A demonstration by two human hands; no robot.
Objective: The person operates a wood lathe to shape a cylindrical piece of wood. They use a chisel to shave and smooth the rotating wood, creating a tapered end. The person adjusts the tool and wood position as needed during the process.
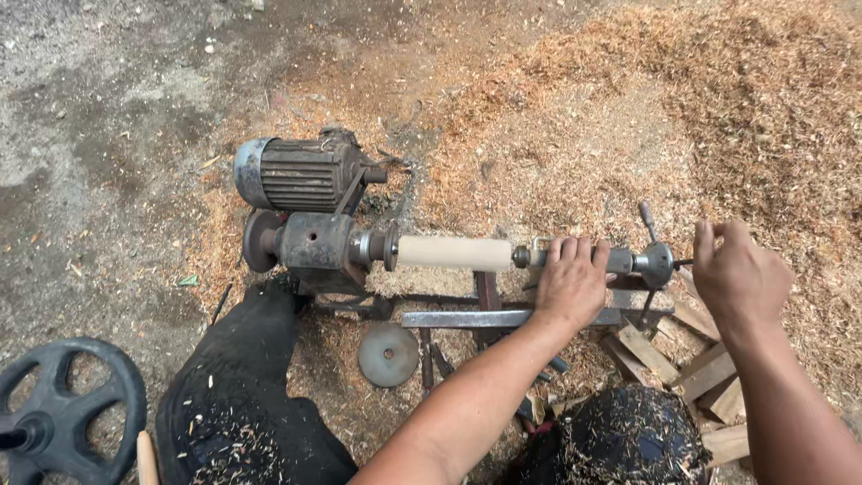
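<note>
Both hands worked at the lathe: left hand (571, 280) lay curled over the grey metal tailstock barrel (620, 260), beside the pale cylindrical wooden blank (453, 252); right hand (734, 274) pinched shut on the small tailstock crank handle (682, 264).

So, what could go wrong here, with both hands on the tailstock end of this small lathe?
1. The left hand grips the tailstock shaft close to the pale wooden blank; if the blank spins, fingers might get caught.
2. The right hand is at the crank handle; too little pressure could leave the blank loose.
</note>
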